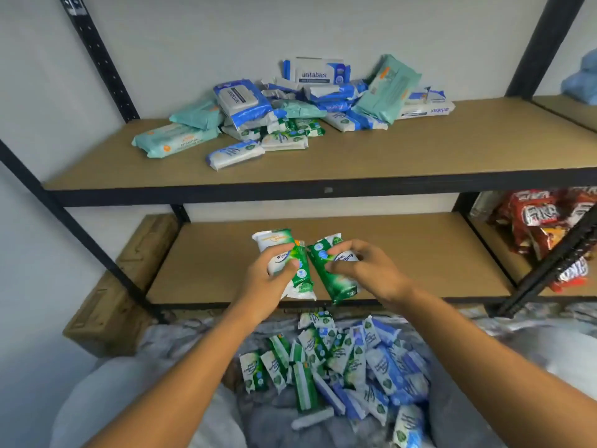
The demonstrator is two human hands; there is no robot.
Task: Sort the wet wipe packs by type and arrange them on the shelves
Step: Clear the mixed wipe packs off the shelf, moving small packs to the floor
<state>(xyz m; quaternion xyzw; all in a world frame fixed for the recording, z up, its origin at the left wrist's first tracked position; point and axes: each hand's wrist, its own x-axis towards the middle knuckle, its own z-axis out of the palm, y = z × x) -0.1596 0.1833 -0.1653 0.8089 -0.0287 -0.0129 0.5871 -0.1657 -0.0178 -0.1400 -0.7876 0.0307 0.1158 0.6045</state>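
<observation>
Left hand (271, 279) gripping green pack (290, 263), arm outstretched

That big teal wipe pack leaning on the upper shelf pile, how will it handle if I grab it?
The teal wipe pack is probably soft and bendy; its film wrapper looks creased. Propped tilted against blue packs, it may flop flat when nudged.

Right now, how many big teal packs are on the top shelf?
4: left pack, second pack behind it, middle pack half buried, right pack leaning. More may be hidden.
</observation>
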